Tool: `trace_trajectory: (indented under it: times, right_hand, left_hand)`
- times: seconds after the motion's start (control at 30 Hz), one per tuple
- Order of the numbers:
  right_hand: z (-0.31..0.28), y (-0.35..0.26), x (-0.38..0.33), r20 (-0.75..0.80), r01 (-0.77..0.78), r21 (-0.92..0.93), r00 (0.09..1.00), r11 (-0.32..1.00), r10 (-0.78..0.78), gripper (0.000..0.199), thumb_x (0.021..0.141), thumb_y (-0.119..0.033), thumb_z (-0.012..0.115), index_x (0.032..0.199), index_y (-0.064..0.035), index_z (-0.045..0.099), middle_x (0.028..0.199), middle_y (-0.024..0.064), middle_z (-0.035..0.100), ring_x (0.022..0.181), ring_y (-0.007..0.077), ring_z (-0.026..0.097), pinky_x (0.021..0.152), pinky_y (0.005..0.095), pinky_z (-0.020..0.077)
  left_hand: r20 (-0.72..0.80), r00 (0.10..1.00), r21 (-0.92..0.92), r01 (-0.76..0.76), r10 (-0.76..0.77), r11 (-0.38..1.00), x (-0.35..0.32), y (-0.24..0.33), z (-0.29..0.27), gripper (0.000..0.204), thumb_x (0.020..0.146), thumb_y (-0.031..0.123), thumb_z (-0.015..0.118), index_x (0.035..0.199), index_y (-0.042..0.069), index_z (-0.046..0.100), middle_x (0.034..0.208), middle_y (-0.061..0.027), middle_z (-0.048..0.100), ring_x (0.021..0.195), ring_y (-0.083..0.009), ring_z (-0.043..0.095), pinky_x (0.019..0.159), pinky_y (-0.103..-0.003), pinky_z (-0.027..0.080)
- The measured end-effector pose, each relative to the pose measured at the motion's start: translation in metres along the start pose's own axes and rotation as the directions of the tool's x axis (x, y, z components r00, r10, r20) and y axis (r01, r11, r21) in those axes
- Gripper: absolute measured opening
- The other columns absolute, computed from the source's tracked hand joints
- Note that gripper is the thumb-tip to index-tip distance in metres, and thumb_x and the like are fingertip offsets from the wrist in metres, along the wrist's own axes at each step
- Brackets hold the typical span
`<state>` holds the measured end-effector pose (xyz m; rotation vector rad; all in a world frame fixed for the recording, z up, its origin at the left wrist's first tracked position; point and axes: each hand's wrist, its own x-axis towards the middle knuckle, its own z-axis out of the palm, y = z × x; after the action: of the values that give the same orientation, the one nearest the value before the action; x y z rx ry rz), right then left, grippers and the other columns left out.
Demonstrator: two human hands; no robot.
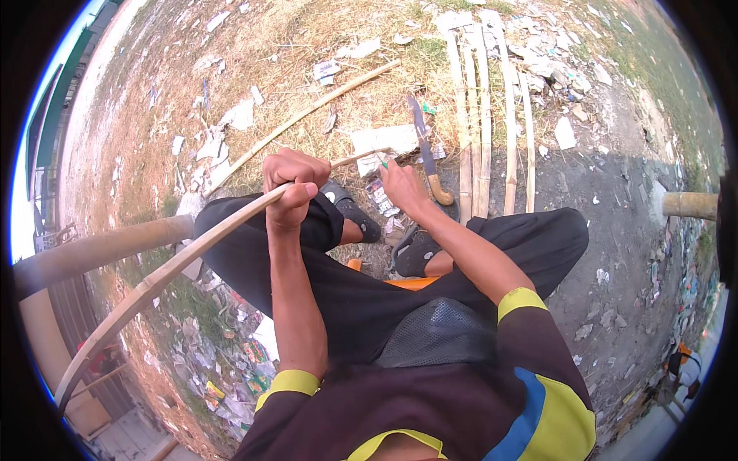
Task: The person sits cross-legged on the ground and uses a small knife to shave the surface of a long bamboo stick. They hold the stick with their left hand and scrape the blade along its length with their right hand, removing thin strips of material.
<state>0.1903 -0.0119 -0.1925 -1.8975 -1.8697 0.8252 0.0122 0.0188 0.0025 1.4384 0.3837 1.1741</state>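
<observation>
My left hand [290, 184] is wrapped round a long, pale bamboo strip [165, 269]. The strip slants from the lower left rim up past my left knee, and its thin end points toward my right hand. Fingers curled, my right hand [403, 187] is closed close to that end; a bit of green shows at its fingertips, too small to name. Just beyond my right hand, a machete [420, 131] with a dark blade and curved wooden handle lies on the ground. Whether my right hand touches the strip is hard to make out.
Several split bamboo strips [483, 115] lie side by side at the far right of my feet. Another bamboo strip [300, 115] lies slanted at the far left. Thick bamboo poles flank me, a left pole [108, 250] and a right pole [689, 205]. Litter covers the dry grass.
</observation>
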Motion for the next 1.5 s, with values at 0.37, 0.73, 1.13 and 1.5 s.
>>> trace_trajectory:
  times: [0.37, 0.73, 1.13, 1.5]
  right_hand:
    - [0.005, -0.015, 0.022, -0.020, -0.037, -0.016, 0.999, 0.999, 0.037, 0.036, 0.098, -0.032, 0.042, 0.092, 0.0014, 0.056, 0.073, 0.0305, 0.062, 0.071, 0.0461, 0.064, 0.063, 0.0534, 0.0522]
    - [0.013, -0.017, 0.020, 0.020, -0.060, -0.011, 0.998, 0.998, 0.061, 0.038, 0.097, -0.033, 0.043, 0.100, 0.0006, 0.060, 0.081, 0.0305, 0.064, 0.080, 0.0479, 0.063, 0.073, 0.0545, 0.0497]
    - [0.033, 0.002, 0.035, -0.033, -0.139, -0.001, 0.990, 0.990, 0.139, 0.039, 0.097, -0.032, 0.042, 0.100, 0.0031, 0.057, 0.079, 0.0303, 0.064, 0.079, 0.0481, 0.063, 0.071, 0.0552, 0.0493]
    - [0.043, 0.019, 0.039, 0.026, -0.159, -0.045, 0.987, 0.986, 0.161, 0.037, 0.098, -0.031, 0.041, 0.099, 0.0022, 0.057, 0.083, 0.0300, 0.064, 0.081, 0.0482, 0.063, 0.073, 0.0548, 0.0497]
  left_hand:
    - [-0.143, 0.989, 0.006, -0.049, 0.049, 0.999, -0.002, -0.001, -0.007, 0.040, 0.066, 0.014, 0.055, 0.048, 0.004, 0.020, 0.043, -0.0029, 0.021, 0.040, -0.0139, 0.016, 0.042, -0.032, 0.013]
    - [-0.139, 0.988, -0.001, -0.063, 0.062, 0.998, -0.009, 0.000, -0.013, 0.040, 0.066, 0.011, 0.056, 0.048, 0.005, 0.020, 0.043, -0.0019, 0.021, 0.039, -0.0133, 0.018, 0.041, -0.032, 0.014]
    - [-0.182, 0.980, -0.033, -0.086, 0.079, 0.996, -0.010, -0.002, -0.015, 0.041, 0.067, 0.011, 0.056, 0.047, 0.004, 0.020, 0.043, -0.0027, 0.021, 0.039, -0.0136, 0.018, 0.041, -0.032, 0.014]
    - [-0.170, 0.983, -0.024, -0.080, 0.075, 0.997, -0.009, 0.001, -0.014, 0.040, 0.067, 0.011, 0.055, 0.048, 0.004, 0.020, 0.043, -0.0018, 0.021, 0.040, -0.0128, 0.017, 0.041, -0.031, 0.014]
